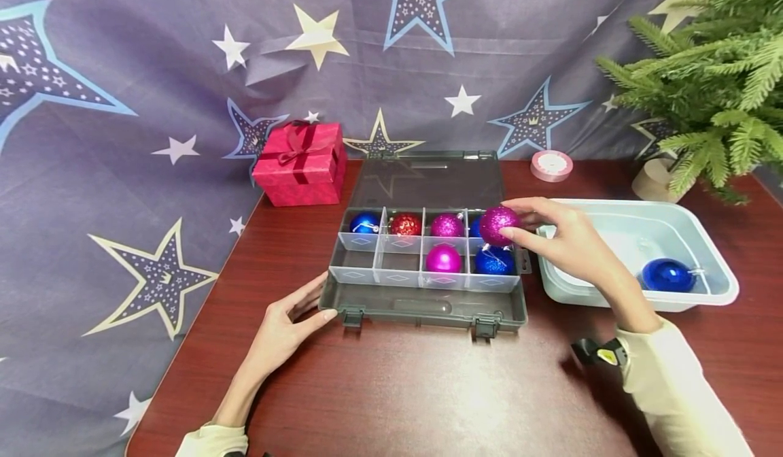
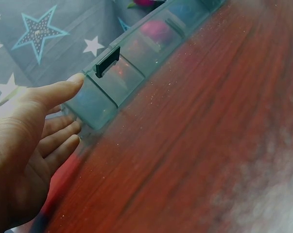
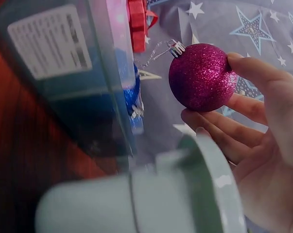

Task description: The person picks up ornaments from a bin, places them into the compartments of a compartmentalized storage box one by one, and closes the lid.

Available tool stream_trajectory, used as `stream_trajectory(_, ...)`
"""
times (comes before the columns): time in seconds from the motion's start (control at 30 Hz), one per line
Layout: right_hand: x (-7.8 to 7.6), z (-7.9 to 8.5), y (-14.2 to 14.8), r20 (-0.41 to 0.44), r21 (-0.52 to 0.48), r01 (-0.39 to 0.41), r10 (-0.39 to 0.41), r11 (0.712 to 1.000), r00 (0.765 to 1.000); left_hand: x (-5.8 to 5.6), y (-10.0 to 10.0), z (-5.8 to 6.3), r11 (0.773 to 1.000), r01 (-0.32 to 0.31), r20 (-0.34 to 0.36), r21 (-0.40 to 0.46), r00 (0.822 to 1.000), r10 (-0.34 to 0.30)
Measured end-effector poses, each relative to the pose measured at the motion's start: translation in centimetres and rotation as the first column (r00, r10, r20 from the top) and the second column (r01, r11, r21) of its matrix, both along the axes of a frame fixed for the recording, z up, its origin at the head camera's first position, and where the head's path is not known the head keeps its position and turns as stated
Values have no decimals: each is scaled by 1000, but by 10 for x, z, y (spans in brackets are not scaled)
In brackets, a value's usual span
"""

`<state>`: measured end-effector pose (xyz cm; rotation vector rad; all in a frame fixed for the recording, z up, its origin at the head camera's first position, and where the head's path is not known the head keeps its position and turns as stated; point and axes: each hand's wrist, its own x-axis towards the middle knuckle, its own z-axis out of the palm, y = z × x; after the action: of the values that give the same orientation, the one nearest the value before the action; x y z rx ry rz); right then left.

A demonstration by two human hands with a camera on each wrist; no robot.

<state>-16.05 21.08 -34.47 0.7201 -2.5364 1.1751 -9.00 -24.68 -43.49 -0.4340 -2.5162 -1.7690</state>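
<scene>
A magenta glitter bauble [image 1: 499, 226] is pinched between the thumb and fingers of my right hand [image 1: 571, 243], above the right end of a divided plastic box [image 1: 422, 305]. Its silver cap and thread point away from the palm in the right wrist view. In the box's back row sit a blue bauble [image 1: 365, 224], a red one [image 1: 406, 224], a magenta glitter one [image 1: 447, 225] and a partly hidden blue one. The front row holds a smooth magenta bauble [image 1: 443, 258] and a blue glitter one [image 1: 495, 261]. My left hand [image 1: 284, 331] touches the box's front left corner with fairly straight fingers.
Right of the box stands a pale plastic tub [image 1: 728, 290] with a blue bauble [image 1: 668, 275] in it. The box lid [image 1: 428, 181] lies back, open. Behind are a red gift box [image 1: 300, 164], a pink ribbon roll [image 1: 552, 165] and a green artificial tree [image 1: 709, 83].
</scene>
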Motion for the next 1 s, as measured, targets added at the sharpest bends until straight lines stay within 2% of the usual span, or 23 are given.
stream_trajectory(0.4,-11,-2,-35,92,-30,-53,56,998,994,0,-1,0,1000,-4,8,-6,1000,4)
stream_trajectory(1.0,-13,5,-85,158,-64,-86,95,994,983,0,0,0,1000,-2,10,-6,1000,2)
